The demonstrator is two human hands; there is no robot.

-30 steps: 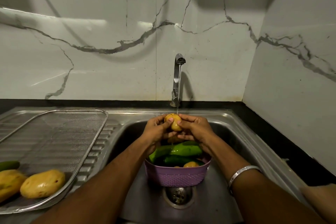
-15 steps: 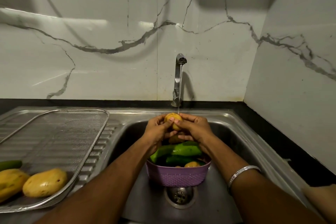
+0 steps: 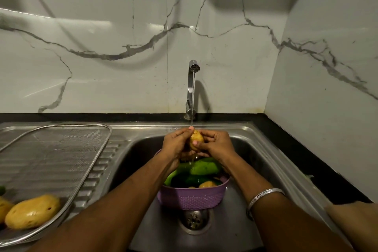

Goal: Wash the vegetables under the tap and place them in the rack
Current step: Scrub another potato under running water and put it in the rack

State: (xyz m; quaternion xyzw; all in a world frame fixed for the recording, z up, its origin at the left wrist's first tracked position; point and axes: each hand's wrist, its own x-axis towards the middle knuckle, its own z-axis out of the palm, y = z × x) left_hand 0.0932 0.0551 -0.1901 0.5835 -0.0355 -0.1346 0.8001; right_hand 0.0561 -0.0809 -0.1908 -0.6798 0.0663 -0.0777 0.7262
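A small yellow potato point(image 3: 196, 139) sits under the thin stream from the steel tap point(image 3: 191, 86). My left hand point(image 3: 176, 145) grips it from the left and my right hand point(image 3: 216, 145) grips it from the right, fingers curled round it. Below them a purple basket point(image 3: 192, 198) stands in the sink point(image 3: 255, 161), holding green vegetables point(image 3: 204, 166) and another potato point(image 3: 207, 184). On the left drainboard lies the mesh rack point(image 3: 53, 157), with a washed potato point(image 3: 32, 211) at its near end and a second one point(image 3: 3, 209) cut off by the frame edge.
The sink drain point(image 3: 194, 221) lies just in front of the basket. Marble walls close in behind and on the right, with a black counter strip point(image 3: 296, 149) along the right side. A bit of green point(image 3: 1, 190) shows at the rack's left edge.
The hands have turned the potato under the stream; the left thumb now lies over its top. Water drips from it onto the vegetables below. The view has shifted slightly.
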